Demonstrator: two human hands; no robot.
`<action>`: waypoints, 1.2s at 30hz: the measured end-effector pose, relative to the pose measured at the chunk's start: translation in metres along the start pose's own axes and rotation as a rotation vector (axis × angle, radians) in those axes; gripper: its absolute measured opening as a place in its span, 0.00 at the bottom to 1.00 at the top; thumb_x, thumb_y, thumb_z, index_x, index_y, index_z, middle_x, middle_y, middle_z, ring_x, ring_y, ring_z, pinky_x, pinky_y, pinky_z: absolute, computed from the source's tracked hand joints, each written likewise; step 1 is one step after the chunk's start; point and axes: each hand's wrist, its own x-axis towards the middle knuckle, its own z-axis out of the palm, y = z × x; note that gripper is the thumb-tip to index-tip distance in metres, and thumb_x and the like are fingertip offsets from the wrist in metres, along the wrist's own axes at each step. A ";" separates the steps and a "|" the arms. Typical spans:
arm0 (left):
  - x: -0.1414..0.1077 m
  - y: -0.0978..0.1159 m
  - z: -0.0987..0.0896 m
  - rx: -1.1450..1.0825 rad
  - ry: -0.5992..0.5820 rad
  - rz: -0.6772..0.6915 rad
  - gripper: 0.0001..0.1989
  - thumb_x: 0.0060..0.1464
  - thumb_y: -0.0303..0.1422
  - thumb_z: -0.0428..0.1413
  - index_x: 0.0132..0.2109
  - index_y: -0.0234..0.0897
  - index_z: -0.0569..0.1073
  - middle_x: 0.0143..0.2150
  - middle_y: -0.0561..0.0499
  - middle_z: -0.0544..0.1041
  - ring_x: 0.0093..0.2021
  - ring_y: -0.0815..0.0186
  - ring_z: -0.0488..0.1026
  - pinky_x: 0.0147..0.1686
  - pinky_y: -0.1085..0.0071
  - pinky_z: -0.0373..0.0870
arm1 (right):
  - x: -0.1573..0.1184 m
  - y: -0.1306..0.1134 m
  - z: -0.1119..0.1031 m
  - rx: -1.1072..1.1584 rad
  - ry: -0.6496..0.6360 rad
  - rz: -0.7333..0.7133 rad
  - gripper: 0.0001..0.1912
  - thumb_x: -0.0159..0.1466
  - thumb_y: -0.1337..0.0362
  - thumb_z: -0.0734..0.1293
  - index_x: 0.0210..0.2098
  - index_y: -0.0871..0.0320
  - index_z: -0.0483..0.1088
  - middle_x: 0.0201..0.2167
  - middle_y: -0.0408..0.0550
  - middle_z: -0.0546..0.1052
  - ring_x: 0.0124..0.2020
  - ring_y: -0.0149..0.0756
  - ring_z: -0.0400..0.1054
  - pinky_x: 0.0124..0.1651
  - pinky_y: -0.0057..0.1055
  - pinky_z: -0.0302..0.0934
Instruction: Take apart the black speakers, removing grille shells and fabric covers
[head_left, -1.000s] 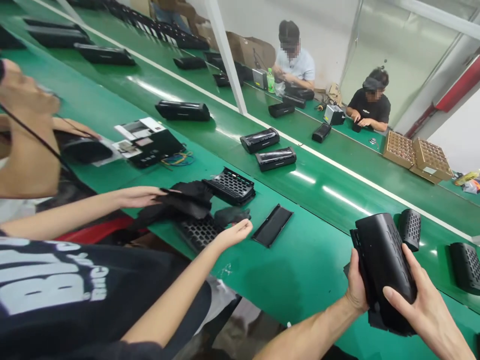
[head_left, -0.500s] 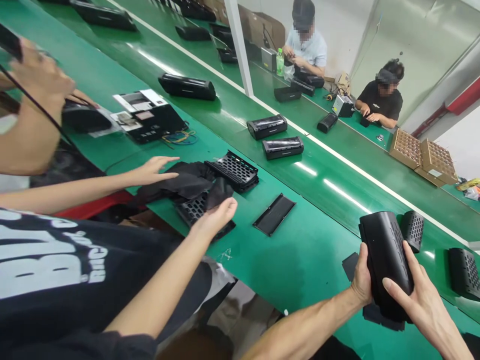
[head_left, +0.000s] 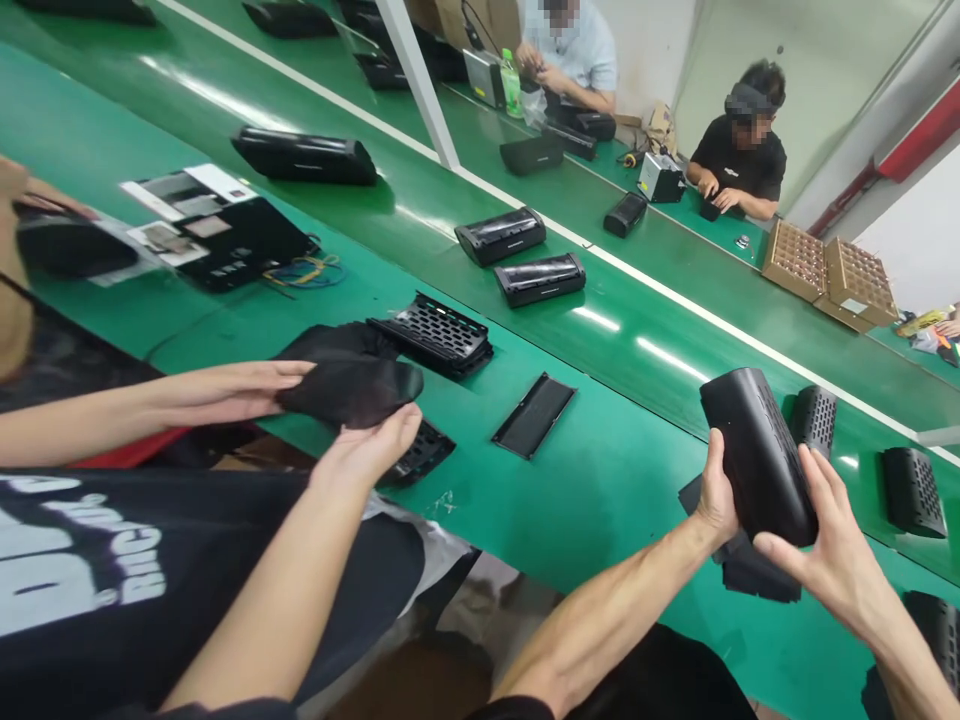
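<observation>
A black plastic casing [head_left: 757, 455], rounded and longish, is held above the bench between my two hands. My left hand [head_left: 718, 490] grips its left side, thumb up along the edge. On the right and lower side, my right hand [head_left: 832, 530] has its fingers against the casing and its thumb near the bottom end. Beneath them lie dark flat pieces [head_left: 761, 570], partly covered by the casing. Just behind stands a casing with a perforated grille [head_left: 816, 418]. The underside of the held casing is hidden.
At left, a co-worker's hands [head_left: 367, 430] hold black cloth [head_left: 345, 385] near stacked perforated panels [head_left: 442, 335]. A flat black panel [head_left: 534, 415] lies on the green bench. Several casings [head_left: 540, 278] sit on the green conveyor. Two people work across it, beside cardboard trays [head_left: 799, 262].
My hands and the casing appear slightly higher, and the casing has turned a little. The co-worker's hands have come together on the black cloth. The view has shifted.
</observation>
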 end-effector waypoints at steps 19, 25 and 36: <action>0.005 0.132 -0.022 0.921 -0.331 0.061 0.54 0.39 0.36 0.76 0.73 0.46 0.67 0.70 0.40 0.71 0.70 0.37 0.65 0.70 0.43 0.60 | -0.031 0.035 -0.036 0.437 -0.120 0.112 0.46 0.55 0.44 0.77 0.69 0.48 0.65 0.62 0.55 0.76 0.53 0.56 0.77 0.44 0.41 0.76; -0.001 0.141 -0.006 1.097 -0.335 0.067 0.56 0.37 0.36 0.77 0.74 0.46 0.66 0.71 0.42 0.70 0.71 0.39 0.64 0.71 0.46 0.57 | -0.039 0.040 -0.023 0.523 0.014 0.081 0.48 0.54 0.40 0.77 0.69 0.48 0.67 0.71 0.57 0.67 0.65 0.62 0.69 0.59 0.48 0.72; -0.008 0.103 -0.035 0.876 -0.143 0.070 0.50 0.35 0.36 0.76 0.68 0.44 0.72 0.53 0.48 0.80 0.54 0.50 0.75 0.62 0.54 0.67 | -0.055 0.042 0.000 0.503 0.132 0.191 0.41 0.59 0.39 0.74 0.64 0.52 0.65 0.62 0.59 0.73 0.55 0.58 0.75 0.50 0.47 0.75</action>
